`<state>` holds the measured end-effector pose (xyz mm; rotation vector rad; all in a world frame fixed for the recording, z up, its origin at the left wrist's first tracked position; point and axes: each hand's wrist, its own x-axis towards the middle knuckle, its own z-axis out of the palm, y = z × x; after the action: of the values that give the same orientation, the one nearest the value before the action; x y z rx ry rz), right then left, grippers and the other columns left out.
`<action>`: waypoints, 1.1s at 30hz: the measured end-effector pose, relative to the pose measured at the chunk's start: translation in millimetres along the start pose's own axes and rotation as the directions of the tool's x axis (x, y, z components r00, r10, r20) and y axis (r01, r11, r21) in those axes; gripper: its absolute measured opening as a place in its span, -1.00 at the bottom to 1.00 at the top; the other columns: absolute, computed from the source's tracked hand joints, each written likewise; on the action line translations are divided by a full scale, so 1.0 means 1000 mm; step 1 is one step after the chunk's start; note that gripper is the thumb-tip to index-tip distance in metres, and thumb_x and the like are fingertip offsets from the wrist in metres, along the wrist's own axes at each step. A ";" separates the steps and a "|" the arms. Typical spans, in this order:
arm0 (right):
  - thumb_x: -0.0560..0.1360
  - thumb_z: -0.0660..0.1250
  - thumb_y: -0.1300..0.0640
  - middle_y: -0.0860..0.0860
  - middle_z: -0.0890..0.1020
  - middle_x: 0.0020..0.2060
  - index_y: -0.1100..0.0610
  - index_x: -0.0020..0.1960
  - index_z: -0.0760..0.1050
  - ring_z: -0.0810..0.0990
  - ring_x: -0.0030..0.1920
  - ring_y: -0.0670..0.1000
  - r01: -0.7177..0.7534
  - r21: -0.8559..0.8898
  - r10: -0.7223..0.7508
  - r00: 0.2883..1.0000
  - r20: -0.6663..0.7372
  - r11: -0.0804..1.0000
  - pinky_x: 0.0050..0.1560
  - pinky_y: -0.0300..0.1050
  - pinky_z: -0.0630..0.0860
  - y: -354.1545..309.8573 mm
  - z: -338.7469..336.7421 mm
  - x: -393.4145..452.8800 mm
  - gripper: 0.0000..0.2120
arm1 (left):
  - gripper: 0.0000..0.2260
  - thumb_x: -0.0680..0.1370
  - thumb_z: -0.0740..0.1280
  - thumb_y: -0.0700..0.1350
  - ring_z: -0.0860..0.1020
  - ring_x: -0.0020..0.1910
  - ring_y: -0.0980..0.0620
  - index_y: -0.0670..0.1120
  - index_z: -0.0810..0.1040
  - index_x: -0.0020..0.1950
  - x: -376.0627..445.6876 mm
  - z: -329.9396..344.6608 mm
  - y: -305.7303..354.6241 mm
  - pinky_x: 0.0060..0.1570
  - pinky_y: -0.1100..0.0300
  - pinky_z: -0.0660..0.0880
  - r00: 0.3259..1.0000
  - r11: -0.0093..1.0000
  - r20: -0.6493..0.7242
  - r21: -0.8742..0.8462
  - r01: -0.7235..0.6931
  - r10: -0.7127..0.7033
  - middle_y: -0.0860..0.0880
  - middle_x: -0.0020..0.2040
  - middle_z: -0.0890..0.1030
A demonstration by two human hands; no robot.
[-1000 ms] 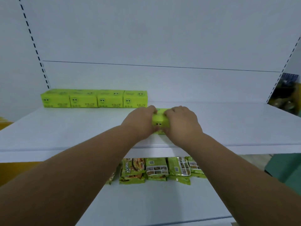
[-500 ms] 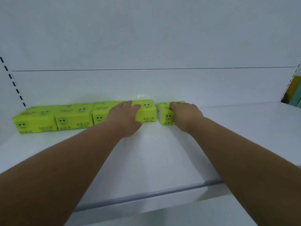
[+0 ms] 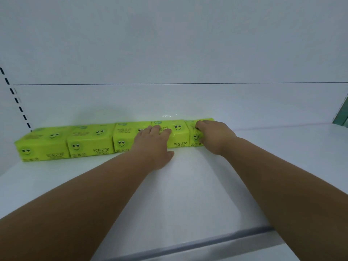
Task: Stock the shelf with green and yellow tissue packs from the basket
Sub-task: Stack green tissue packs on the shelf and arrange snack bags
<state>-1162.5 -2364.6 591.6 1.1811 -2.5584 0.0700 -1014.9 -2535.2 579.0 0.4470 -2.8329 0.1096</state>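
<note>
I see five green and yellow tissue packs lined up at the rear of the shelf (image 3: 188,194), against the back panel. The fifth pack (image 3: 195,135) sits at the 3 o'clock end of the row, touching the fourth pack (image 3: 178,134).

My right hand (image 3: 214,135) grips the fifth pack, fingers curled over its top edge. My left hand (image 3: 152,144) lies flat with straight fingers across the tops of the third pack (image 3: 124,140) and the fourth pack, pressing rather than grasping. The basket is not in view.

Risks, in my judgement:
- The packs look soft; the right hand's grip already seems to dent the wrapper, and a harder squeeze could leave the fifth pack misshapen and crooked.
- Pushing toward 9 o'clock without the left hand's bracing could shunt the row and skew the first pack (image 3: 40,147) and second pack (image 3: 90,142).
- Lifting the right hand abruptly could drag the fifth pack forward, out of line.
- The row curves slightly in this wide view; I cannot confirm true alignment.
</note>
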 end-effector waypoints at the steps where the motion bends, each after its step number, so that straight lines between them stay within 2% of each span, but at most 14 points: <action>1: 0.53 0.29 0.12 0.06 0.50 0.15 0.09 0.31 0.34 0.51 0.13 0.17 -0.006 -0.002 0.006 1.000 0.010 1.000 0.09 0.00 0.43 -0.001 -0.003 -0.001 -0.63 | -0.32 0.53 0.25 0.25 0.10 0.56 -0.14 0.11 0.07 0.57 0.000 -0.001 0.000 0.49 -0.08 0.09 1.000 1.000 0.000 -0.006 0.003 -0.003 -0.10 0.58 0.14; 3: 0.53 0.26 0.13 0.08 0.48 0.21 0.10 0.35 0.31 0.48 0.18 0.17 -0.022 -0.002 0.022 1.000 0.007 1.000 0.14 0.00 0.42 -0.005 -0.008 -0.003 -0.59 | -0.32 0.53 0.26 0.23 0.11 0.55 -0.14 0.10 0.09 0.57 -0.002 -0.003 0.001 0.50 -0.07 0.09 1.000 1.000 -0.024 -0.030 0.011 -0.012 -0.10 0.58 0.15; 5: 0.51 0.27 0.12 0.10 0.45 0.25 0.13 0.37 0.31 0.45 0.22 0.17 -0.031 -0.001 0.031 0.998 -0.062 1.000 0.19 -0.01 0.38 -0.013 -0.012 -0.009 -0.55 | -0.33 0.53 0.29 0.18 0.16 0.53 -0.15 0.05 0.14 0.57 -0.007 -0.007 0.002 0.49 -0.05 0.12 0.993 0.999 -0.114 -0.034 -0.006 0.002 -0.12 0.56 0.20; 8: 0.44 0.31 0.12 0.12 0.45 0.27 0.18 0.35 0.37 0.43 0.23 0.19 0.016 0.008 -0.014 0.972 -0.233 1.000 0.20 -0.03 0.31 -0.031 -0.018 -0.024 -0.51 | -0.40 0.50 0.36 0.05 0.37 0.38 -0.21 -0.08 0.33 0.51 -0.016 -0.019 0.006 0.38 -0.07 0.28 0.949 0.992 -0.302 -0.053 -0.115 0.094 -0.17 0.45 0.39; 12: 0.41 0.42 0.08 0.19 0.36 0.39 0.22 0.31 0.41 0.38 0.34 0.22 0.035 0.125 0.016 0.923 -0.383 0.992 0.27 0.06 0.32 -0.056 -0.033 -0.047 -0.49 | -0.47 0.52 0.35 -0.04 0.42 0.32 -0.16 -0.13 0.37 0.47 -0.028 -0.042 0.021 0.35 0.03 0.29 0.903 0.950 -0.367 -0.126 -0.286 0.223 -0.13 0.38 0.45; 18: 0.30 0.45 0.21 0.24 0.50 0.21 0.29 0.15 0.51 0.51 0.14 0.28 0.099 0.237 0.062 0.807 -0.588 0.966 0.08 0.07 0.43 -0.077 -0.071 -0.102 -0.56 | -0.55 0.53 0.33 -0.17 0.48 0.22 -0.18 -0.19 0.41 0.42 -0.083 -0.075 0.059 0.25 -0.01 0.37 0.830 0.917 -0.513 -0.182 -0.354 0.219 -0.16 0.28 0.51; 21: 0.32 0.45 0.22 0.21 0.50 0.18 0.28 0.15 0.49 0.49 0.12 0.24 0.155 0.328 0.096 0.766 -0.636 0.932 0.08 0.07 0.42 -0.080 -0.084 -0.146 -0.58 | -0.58 0.48 0.34 -0.27 0.53 0.16 -0.22 -0.25 0.47 0.35 -0.124 -0.088 0.087 0.19 -0.09 0.43 0.776 0.909 -0.598 -0.183 -0.375 0.200 -0.20 0.21 0.56; 23: 0.32 0.43 0.26 0.20 0.50 0.17 0.29 0.17 0.48 0.48 0.14 0.22 0.206 0.394 0.112 0.754 -0.647 0.896 0.11 0.12 0.44 -0.078 -0.087 -0.182 -0.57 | -0.59 0.46 0.36 -0.33 0.54 0.17 -0.22 -0.28 0.51 0.31 -0.156 -0.090 0.112 0.21 -0.05 0.42 0.754 0.906 -0.635 -0.203 -0.372 0.168 -0.21 0.19 0.58; 26: 0.33 0.42 0.26 0.17 0.52 0.17 0.28 0.19 0.49 0.47 0.20 0.18 0.249 0.449 0.104 0.772 -0.627 0.858 0.17 0.12 0.43 -0.069 -0.081 -0.246 -0.57 | -0.60 0.48 0.34 -0.33 0.51 0.23 -0.18 -0.25 0.50 0.32 -0.209 -0.079 0.154 0.27 0.07 0.34 0.777 0.909 -0.621 -0.258 -0.329 0.105 -0.19 0.23 0.57; 30: 0.36 0.43 0.21 0.16 0.52 0.17 0.27 0.16 0.49 0.45 0.23 0.12 0.288 0.511 0.081 0.807 -0.585 0.810 0.22 -0.04 0.40 -0.058 -0.055 -0.338 -0.60 | -0.63 0.54 0.28 -0.30 0.49 0.26 -0.14 -0.23 0.47 0.36 -0.291 -0.041 0.207 0.31 0.06 0.36 0.823 0.887 -0.565 -0.350 -0.301 0.056 -0.17 0.27 0.55; 33: 0.37 0.42 0.23 0.19 0.50 0.18 0.28 0.17 0.48 0.45 0.23 0.13 0.269 0.579 0.071 0.865 -0.497 0.769 0.21 -0.03 0.42 -0.060 -0.017 -0.403 -0.60 | -0.63 0.54 0.29 -0.30 0.49 0.26 -0.13 -0.24 0.48 0.35 -0.349 -0.004 0.235 0.32 0.05 0.38 0.879 0.874 -0.474 -0.407 -0.264 0.044 -0.16 0.27 0.54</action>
<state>-868.5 -2104.9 478.5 1.2929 -2.0289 1.1479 -768.0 -2209.7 478.8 0.0609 -2.3145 -0.3798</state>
